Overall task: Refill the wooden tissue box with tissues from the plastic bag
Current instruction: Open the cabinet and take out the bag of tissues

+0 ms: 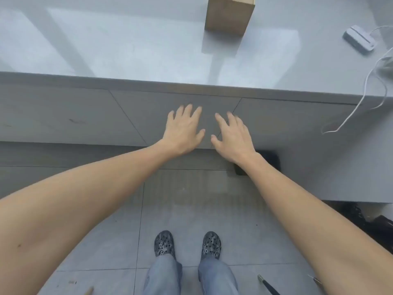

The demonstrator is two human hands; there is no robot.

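Observation:
The wooden tissue box (228, 14) stands on the grey countertop (131, 50) at the top of the view, cut off by the frame edge. My left hand (184, 129) and my right hand (232, 137) are stretched out side by side in front of the cabinet doors below the counter edge. Both have their fingers spread and hold nothing. They are well below and nearer to me than the box. No plastic bag of tissues is in view.
A small white device (359, 39) with a white cable (365, 92) hanging over the counter edge lies at the right. Grey cabinet fronts (63, 116) run below the counter. My feet in patterned clogs (163, 243) stand on the tiled floor.

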